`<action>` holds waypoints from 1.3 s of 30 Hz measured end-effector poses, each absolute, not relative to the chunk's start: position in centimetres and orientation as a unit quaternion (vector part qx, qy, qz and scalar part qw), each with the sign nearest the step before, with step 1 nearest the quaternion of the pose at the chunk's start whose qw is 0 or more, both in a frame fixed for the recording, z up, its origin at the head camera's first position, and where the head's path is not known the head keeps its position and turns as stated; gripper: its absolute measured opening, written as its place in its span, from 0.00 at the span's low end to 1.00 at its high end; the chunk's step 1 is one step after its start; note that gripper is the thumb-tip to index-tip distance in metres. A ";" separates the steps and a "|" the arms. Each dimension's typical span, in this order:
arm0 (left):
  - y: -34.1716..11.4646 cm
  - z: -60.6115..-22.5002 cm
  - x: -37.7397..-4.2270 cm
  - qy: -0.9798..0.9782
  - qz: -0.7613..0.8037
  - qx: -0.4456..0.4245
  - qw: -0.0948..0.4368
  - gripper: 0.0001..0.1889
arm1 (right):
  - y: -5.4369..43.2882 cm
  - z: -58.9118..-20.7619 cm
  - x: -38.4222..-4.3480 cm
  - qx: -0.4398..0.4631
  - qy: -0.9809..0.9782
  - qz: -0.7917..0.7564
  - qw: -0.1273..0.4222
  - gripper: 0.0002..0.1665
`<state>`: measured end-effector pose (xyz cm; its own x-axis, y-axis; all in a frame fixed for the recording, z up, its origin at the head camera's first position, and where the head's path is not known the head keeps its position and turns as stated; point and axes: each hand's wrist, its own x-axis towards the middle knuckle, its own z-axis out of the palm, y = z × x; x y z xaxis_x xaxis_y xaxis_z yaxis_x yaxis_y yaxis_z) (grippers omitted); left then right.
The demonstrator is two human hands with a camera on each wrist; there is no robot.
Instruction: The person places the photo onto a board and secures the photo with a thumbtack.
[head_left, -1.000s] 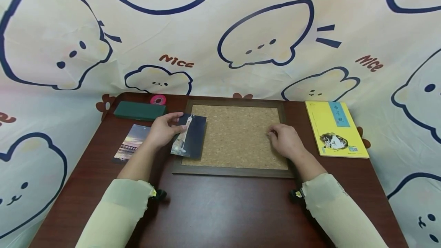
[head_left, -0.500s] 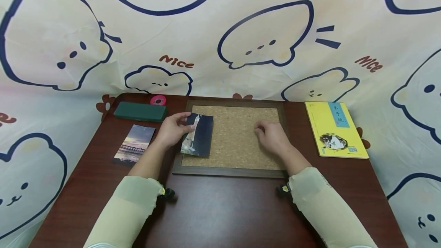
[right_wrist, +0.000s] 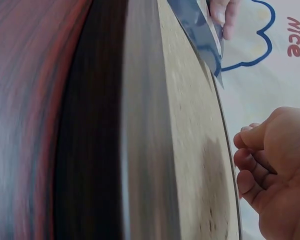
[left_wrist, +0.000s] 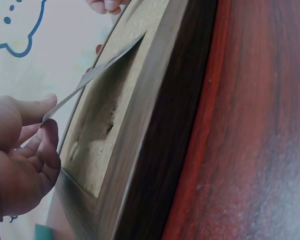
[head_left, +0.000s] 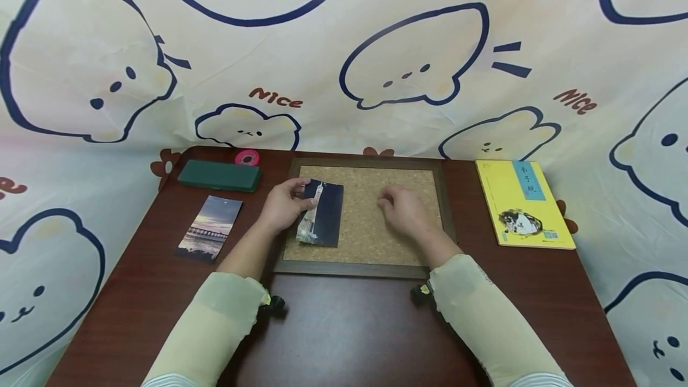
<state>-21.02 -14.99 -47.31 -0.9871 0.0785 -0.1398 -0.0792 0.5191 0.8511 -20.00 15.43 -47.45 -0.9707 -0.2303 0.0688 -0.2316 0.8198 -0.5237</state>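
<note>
Photo (head_left: pixel 329 214) tilted over the board (head_left: pixel 360 232), we are pinching its left edge in our left hand (head_left: pixel 283 206), seemingly to keep its face uncovered, while our right hand (head_left: pixel 405 211) is holding its fingers curled together, nothing visible between them.

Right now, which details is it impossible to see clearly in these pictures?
Right hand, head view: anything it may pinch is too small to see.
Tower photo, left wrist view: its tilt hides the printed face.
Left hand, right wrist view: mostly cut off by the top edge.
Green case, left wrist view: mostly cut off by the bottom edge.
</note>
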 end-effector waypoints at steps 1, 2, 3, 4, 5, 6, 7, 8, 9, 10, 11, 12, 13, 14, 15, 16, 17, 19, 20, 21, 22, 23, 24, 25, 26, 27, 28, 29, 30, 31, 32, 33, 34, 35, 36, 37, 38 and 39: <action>-14.9 -47.3 -21.0 0.868 0.489 -0.002 0.082 0.31 | 15.1 -47.5 -20.0 0.120 -0.954 0.277 -0.002 0.08; -14.8 -47.3 -21.1 0.869 0.487 -0.003 0.084 0.31 | 14.8 -47.5 -20.1 0.118 -0.953 0.278 -0.005 0.08; -14.7 -47.4 -21.1 0.871 0.484 -0.005 0.086 0.31 | 14.5 -47.5 -20.1 0.119 -0.952 0.282 -0.006 0.08; -14.6 -47.4 -21.1 0.873 0.480 -0.006 0.087 0.32 | 14.2 -47.5 -20.2 0.121 -0.950 0.286 -0.007 0.08; -14.6 -47.4 -21.2 0.876 0.474 -0.007 0.088 0.32 | 13.9 -47.5 -20.2 0.122 -0.949 0.290 -0.010 0.08; -14.6 -47.5 -21.2 0.879 0.469 -0.008 0.087 0.33 | 13.6 -47.5 -20.3 0.125 -0.948 0.292 -0.009 0.08; -14.5 -47.5 -21.2 0.882 0.462 -0.007 0.088 0.33 | 13.3 -47.6 -20.4 0.129 -0.947 0.295 -0.009 0.08; -14.5 -47.6 -21.3 0.886 0.455 -0.005 0.087 0.34 | 13.1 -47.6 -20.5 0.132 -0.946 0.296 -0.011 0.08; -14.5 -47.7 -21.3 0.890 0.447 -0.002 0.086 0.34 | 12.9 -47.6 -20.6 0.135 -0.945 0.299 -0.013 0.08; -14.5 -47.8 -21.4 0.893 0.441 0.001 0.086 0.34 | 12.7 -47.6 -20.7 0.135 -0.944 0.300 -0.017 0.08; -14.4 -47.8 -21.4 0.897 0.434 0.005 0.085 0.35 | 12.5 -47.6 -20.7 0.135 -0.944 0.300 -0.021 0.09; -14.4 -47.9 -21.4 0.899 0.429 0.008 0.085 0.35 | 12.3 -47.6 -20.8 0.135 -0.945 0.298 -0.023 0.09; -14.4 -48.0 -21.5 0.903 0.422 0.013 0.084 0.36 | 12.1 -47.6 -20.9 0.134 -0.944 0.300 -0.029 0.09; -14.3 -48.0 -21.5 0.905 0.417 0.016 0.083 0.37 | 11.9 -47.5 -20.9 0.133 -0.943 0.302 -0.033 0.09; -14.3 -48.0 -21.5 0.908 0.411 0.019 0.082 0.37 | 11.8 -47.5 -21.0 0.134 -0.943 0.303 -0.036 0.09; -14.2 -48.0 -21.5 0.910 0.406 0.021 0.082 0.37 | 11.6 -47.5 -21.2 0.134 -0.942 0.304 -0.038 0.09; -14.2 -48.0 -21.5 0.914 0.398 0.025 0.081 0.37 | 11.4 -47.5 -21.3 0.135 -0.942 0.305 -0.040 0.09; -14.2 -48.1 -21.5 0.920 0.382 0.031 0.077 0.38 | 10.9 -47.5 -21.5 0.136 -0.939 0.311 -0.045 0.09; -14.1 -48.2 -21.5 0.923 0.376 0.033 0.075 0.38 | 10.7 -47.5 -21.6 0.136 -0.938 0.314 -0.047 0.09; -14.2 -48.2 -21.5 0.926 0.369 0.035 0.073 0.38 | 10.5 -47.5 -21.6 0.136 -0.938 0.317 -0.047 0.09; -14.2 -48.3 -21.5 0.928 0.363 0.038 0.072 0.38 | 10.3 -47.5 -21.7 0.134 -0.936 0.322 -0.051 0.09; -14.1 -48.3 -21.5 0.930 0.359 0.039 0.071 0.38 | 10.1 -47.4 -21.8 0.134 -0.935 0.324 -0.051 0.08; -14.1 -48.3 -21.5 0.930 0.358 0.039 0.071 0.38 | 9.8 -47.4 -21.8 0.134 -0.934 0.327 -0.051 0.08; -14.1 -48.3 -21.4 0.930 0.359 0.039 0.071 0.38 | 9.6 -47.4 -21.9 0.133 -0.934 0.328 -0.051 0.08; -14.1 -48.4 -21.4 0.930 0.358 0.039 0.072 0.39 | 9.4 -47.4 -21.9 0.132 -0.935 0.325 -0.048 0.07; -14.1 -48.4 -21.3 0.930 0.357 0.038 0.073 0.39 | 9.2 -47.5 -22.0 0.133 -0.935 0.325 -0.046 0.07; -14.0 -48.3 -21.3 0.930 0.357 0.037 0.075 0.39 | 9.0 -47.5 -22.1 0.134 -0.936 0.323 -0.044 0.07; -14.0 -48.3 -21.2 0.930 0.356 0.036 0.078 0.39 | 8.8 -47.6 -22.1 0.135 -0.937 0.319 -0.042 0.07; -14.0 -48.3 -21.2 0.931 0.354 0.035 0.080 0.39 | 8.6 -47.6 -22.2 0.136 -0.937 0.320 -0.043 0.07; -13.9 -48.3 -21.2 0.932 0.353 0.035 0.081 0.39 | 8.3 -47.7 -22.3 0.139 -0.937 0.318 -0.041 0.07; -13.9 -48.3 -21.2 0.932 0.351 0.035 0.083 0.39 | 8.2 -47.8 -22.4 0.141 -0.937 0.317 -0.041 0.07; -13.9 -48.3 -21.2 0.932 0.350 0.035 0.085 0.39 | 8.0 -47.8 -22.5 0.143 -0.937 0.317 -0.041 0.07; -13.8 -48.4 -21.2 0.932 0.349 0.035 0.087 0.39 | 7.8 -47.9 -22.7 0.144 -0.938 0.314 -0.041 0.07; -13.8 -48.4 -21.2 0.933 0.348 0.035 0.089 0.39 | 7.7 -48.0 -22.8 0.146 -0.937 0.315 -0.043 0.07; -13.8 -48.5 -21.2 0.933 0.346 0.035 0.091 0.39 | 7.5 -48.1 -23.0 0.149 -0.937 0.315 -0.043 0.07; -13.7 -48.5 -21.2 0.933 0.345 0.034 0.093 0.39 | 7.3 -48.1 -23.2 0.150 -0.937 0.313 -0.043 0.06; -13.7 -48.5 -21.3 0.934 0.343 0.034 0.094 0.39 | 7.1 -48.2 -23.4 0.152 -0.936 0.314 -0.043 0.06; -13.7 -48.5 -21.3 0.934 0.342 0.033 0.096 0.39 | 7.0 -48.2 -23.5 0.156 -0.936 0.314 -0.043 0.06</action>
